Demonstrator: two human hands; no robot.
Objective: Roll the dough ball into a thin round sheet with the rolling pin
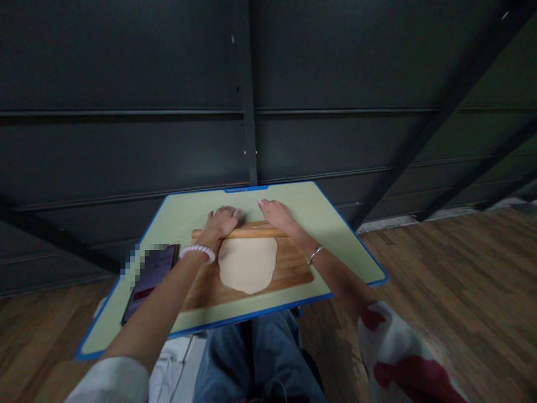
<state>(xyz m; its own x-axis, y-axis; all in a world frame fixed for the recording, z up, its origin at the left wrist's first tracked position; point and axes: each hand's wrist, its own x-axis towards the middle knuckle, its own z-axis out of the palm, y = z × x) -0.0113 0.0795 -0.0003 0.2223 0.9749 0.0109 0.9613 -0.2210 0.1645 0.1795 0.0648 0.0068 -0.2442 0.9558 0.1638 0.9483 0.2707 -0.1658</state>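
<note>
A light wooden rolling pin (251, 233) lies crosswise over the far edge of a flat, rounded sheet of pale dough (247, 264). Beneath the dough is a brown wooden board (293, 263). The heel of my left hand (224, 220) rests on the pin's left part, its fingers reaching past it, somewhat apart. Toward the right end, my right hand (276, 212) lies over the pin with its fingers stretched forward and left. Neither hand's fingers wrap round the pin. My right wrist and forearm cover the pin's right end.
A pale green folding table (335, 235) with a blue rim carries the board. Left of my left forearm lies a phone (156, 274), partly blurred out. A dark panelled wall (188, 151) stands right behind the table. My legs in jeans (251, 358) are below the near edge.
</note>
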